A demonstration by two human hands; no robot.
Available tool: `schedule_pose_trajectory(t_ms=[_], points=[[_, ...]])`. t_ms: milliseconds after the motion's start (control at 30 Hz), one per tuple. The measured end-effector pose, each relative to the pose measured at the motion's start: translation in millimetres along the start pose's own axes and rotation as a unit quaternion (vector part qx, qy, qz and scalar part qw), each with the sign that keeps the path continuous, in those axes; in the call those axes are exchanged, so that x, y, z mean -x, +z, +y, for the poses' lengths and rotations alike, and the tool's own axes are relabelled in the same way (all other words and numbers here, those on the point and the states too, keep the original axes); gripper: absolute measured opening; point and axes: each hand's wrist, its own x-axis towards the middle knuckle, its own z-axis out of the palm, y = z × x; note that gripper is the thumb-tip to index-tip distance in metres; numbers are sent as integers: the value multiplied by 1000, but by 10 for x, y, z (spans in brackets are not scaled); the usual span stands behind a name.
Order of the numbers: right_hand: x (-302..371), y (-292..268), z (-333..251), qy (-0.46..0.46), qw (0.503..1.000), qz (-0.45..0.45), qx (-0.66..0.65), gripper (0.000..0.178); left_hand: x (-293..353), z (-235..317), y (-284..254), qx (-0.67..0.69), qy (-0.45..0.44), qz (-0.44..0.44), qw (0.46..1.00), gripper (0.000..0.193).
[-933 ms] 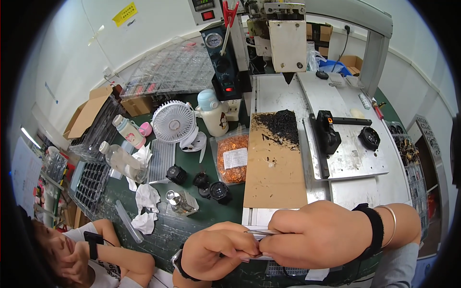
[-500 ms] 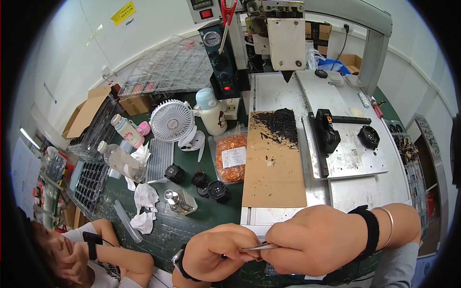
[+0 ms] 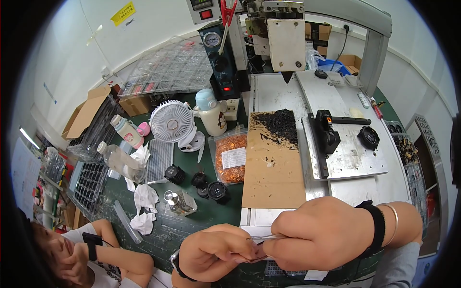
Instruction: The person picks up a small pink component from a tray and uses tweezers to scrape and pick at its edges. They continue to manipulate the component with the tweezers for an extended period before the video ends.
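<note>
Tweezers (image 3: 261, 237), thin and silvery, pinched between both hands

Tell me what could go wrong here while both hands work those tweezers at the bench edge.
1. The left hand and right hand meet at thin tweezers over the bench edge; anything pinched there is too small to see and, if dropped, could fall off.
2. The loose black bits heaped on the cardboard sheet just ahead could scatter if a hand nudges the sheet.
</note>
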Motion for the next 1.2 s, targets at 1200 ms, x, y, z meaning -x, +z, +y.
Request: schedule_pose_trajectory(t_ms=[1200], points=[[155, 107, -63, 113, 988, 55, -91, 23, -32, -66, 50, -62, 69, 22, 995, 37]])
